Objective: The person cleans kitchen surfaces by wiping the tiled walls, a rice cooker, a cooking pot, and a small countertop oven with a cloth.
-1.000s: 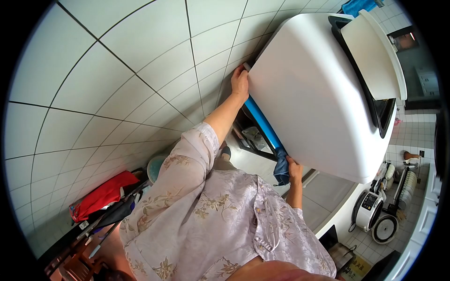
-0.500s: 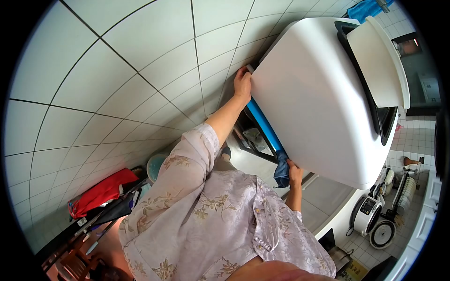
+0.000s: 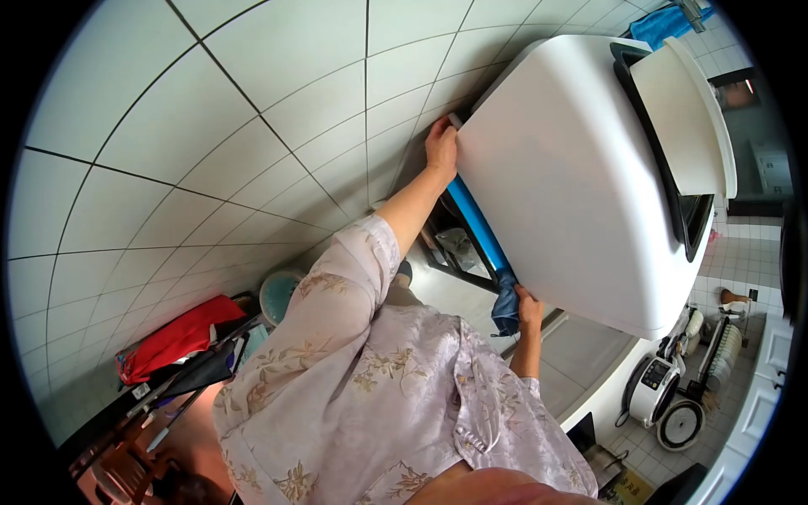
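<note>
A large white rounded appliance [image 3: 572, 185] stands tilted in the view, with a bright blue strip [image 3: 476, 220] along its near lower edge. My left hand [image 3: 441, 147] is closed round its upper left corner, by the tiled wall; some fingertips are hidden behind the edge. At the near lower corner my right hand [image 3: 529, 310] grips the appliance's edge, its fingers partly out of sight. Right beside that hand a dark blue cloth [image 3: 506, 305] hangs from the end of the strip.
A cream basin [image 3: 683, 118] rests on the appliance. Lower right are a rice cooker [image 3: 654, 389], a dish rack [image 3: 724, 358] and a pot [image 3: 602, 463]. A red cloth [image 3: 181, 338] and a teal basin [image 3: 279, 296] lie lower left. White tiled wall [image 3: 252, 151] borders the left.
The view has shifted a little, so the appliance and my left hand appear slightly farther right. Both hands keep their hold at the same spots on the appliance.
</note>
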The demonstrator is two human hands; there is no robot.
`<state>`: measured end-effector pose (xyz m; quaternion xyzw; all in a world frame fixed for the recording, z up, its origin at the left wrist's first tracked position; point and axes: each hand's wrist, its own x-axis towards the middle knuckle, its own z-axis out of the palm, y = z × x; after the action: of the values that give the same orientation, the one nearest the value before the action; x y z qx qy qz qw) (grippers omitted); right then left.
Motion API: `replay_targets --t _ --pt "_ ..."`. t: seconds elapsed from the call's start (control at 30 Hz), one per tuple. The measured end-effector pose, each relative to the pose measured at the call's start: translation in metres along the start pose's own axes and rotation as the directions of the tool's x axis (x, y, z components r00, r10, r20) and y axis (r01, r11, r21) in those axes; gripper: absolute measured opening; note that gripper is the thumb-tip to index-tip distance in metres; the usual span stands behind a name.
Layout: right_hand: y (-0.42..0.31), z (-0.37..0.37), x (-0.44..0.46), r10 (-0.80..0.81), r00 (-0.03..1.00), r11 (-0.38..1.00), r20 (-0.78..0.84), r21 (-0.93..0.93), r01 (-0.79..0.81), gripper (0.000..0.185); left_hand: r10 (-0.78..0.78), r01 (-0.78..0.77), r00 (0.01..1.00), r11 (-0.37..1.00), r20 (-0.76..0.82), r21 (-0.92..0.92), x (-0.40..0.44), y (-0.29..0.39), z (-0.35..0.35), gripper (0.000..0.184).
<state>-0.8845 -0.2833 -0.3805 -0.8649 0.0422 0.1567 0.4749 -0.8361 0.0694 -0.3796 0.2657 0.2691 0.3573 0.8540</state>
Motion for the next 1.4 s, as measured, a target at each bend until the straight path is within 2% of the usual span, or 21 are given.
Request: replay_targets --t 0.2,0.27,0.4,0.5,0.6,0.67,0.77,0.9,1.0,1.07,1.1,1.17,1.2,1.27,1.3,1.33,1.37,1.4 --pt "-0.005 -0.001 -0.002 -0.012 0.999 0.998 0.05 0.067 0.009 0.036 -0.028 0.028 1.0 0.999 -0.014 -0.04 -0.004 0.005 0.002 0.039" --pt "-0.004 -0.003 -0.001 0.009 0.999 1.0 0.051 -0.014 -0.008 0.034 -0.017 0.017 1.0 1.0 -0.006 -0.024 -0.005 0.005 0.003 0.039" --pt "-0.012 -0.001 -0.005 -0.004 1.0 1.0 0.022 -0.01 0.004 0.033 -0.002 0.002 1.0 1.0 -0.008 -0.021 -0.003 0.003 0.0 0.04" --pt "-0.007 -0.002 -0.005 0.03 0.999 0.999 0.044 -0.017 -0.029 0.034 0.002 -0.002 1.0 1.0 0.008 0.004 -0.004 0.002 -0.002 0.041" --pt "-0.004 0.0 -0.001 0.012 1.0 0.999 0.025 0.051 -0.013 0.035 0.01 -0.012 0.999 0.999 0.038 0.036 0.002 0.0 -0.004 0.042" --pt "-0.002 -0.003 0.0 0.029 0.998 1.0 0.062 0.005 -0.029 0.036 0.059 -0.063 0.997 0.994 0.041 0.09 0.005 -0.006 -0.007 0.041" --pt "0.002 -0.003 0.001 0.036 0.998 0.999 0.045 0.013 -0.036 0.038 -0.005 0.004 1.0 0.992 0.002 0.128 0.0 0.001 -0.004 0.038" --pt "-0.012 -0.001 -0.007 0.052 0.999 0.998 0.009 -0.033 -0.052 0.037 0.011 -0.009 1.0 0.989 -0.014 0.146 0.001 0.0 -0.005 0.036" --pt "-0.004 -0.001 -0.006 0.09 0.996 0.989 -0.023 -0.118 -0.092 0.04 -0.037 0.038 0.999 0.989 -0.01 0.146 -0.001 0.005 -0.008 0.036" --pt "0.022 -0.002 -0.001 0.108 0.994 0.992 -0.007 0.074 -0.107 0.048 -0.008 0.007 1.0 0.996 0.01 0.088 -0.007 0.013 -0.01 0.037" --pt "0.022 -0.003 -0.007 0.106 0.994 0.992 -0.008 0.075 -0.105 0.048 -0.006 0.005 1.0 0.996 0.011 0.087 -0.008 0.017 -0.014 0.037" --pt "0.025 -0.006 -0.021 0.294 0.952 0.956 -0.086 0.013 -0.294 0.05 -0.033 0.035 0.999 0.99 -0.016 0.14 -0.013 0.025 -0.024 0.042" --pt "0.019 -0.009 -0.031 0.293 0.953 0.956 -0.084 0.014 -0.293 0.05 -0.031 0.033 0.999 0.99 -0.016 0.14 -0.016 0.03 -0.031 0.042" --pt "-0.003 -0.017 -0.053 0.259 0.95 0.963 0.173 0.029 -0.268 0.045 -0.029 0.034 0.999 0.955 -0.02 0.294 -0.025 0.043 -0.046 0.042" --pt "-0.01 -0.015 -0.061 0.216 0.952 0.965 0.215 0.101 -0.242 0.037 -0.022 0.021 1.0 0.932 -0.003 0.361 -0.039 0.059 -0.05 0.038" --pt "-0.017 -0.013 -0.061 0.047 0.975 0.99 0.216 0.123 -0.075 0.035 -0.021 0.018 1.0 0.931 0.006 0.365 -0.051 0.074 -0.053 0.038" --pt "-0.029 -0.009 -0.058 -0.125 0.97 0.985 0.209 0.146 0.095 0.032 0.001 -0.047 0.994 0.903 0.107 0.428 -0.063 0.089 -0.058 0.036" --pt "-0.079 -0.006 -0.072 -0.264 0.948 0.964 0.177 0.082 0.253 0.031 0.014 -0.116 0.978 0.867 0.21 0.484 -0.077 0.106 -0.06 0.033"
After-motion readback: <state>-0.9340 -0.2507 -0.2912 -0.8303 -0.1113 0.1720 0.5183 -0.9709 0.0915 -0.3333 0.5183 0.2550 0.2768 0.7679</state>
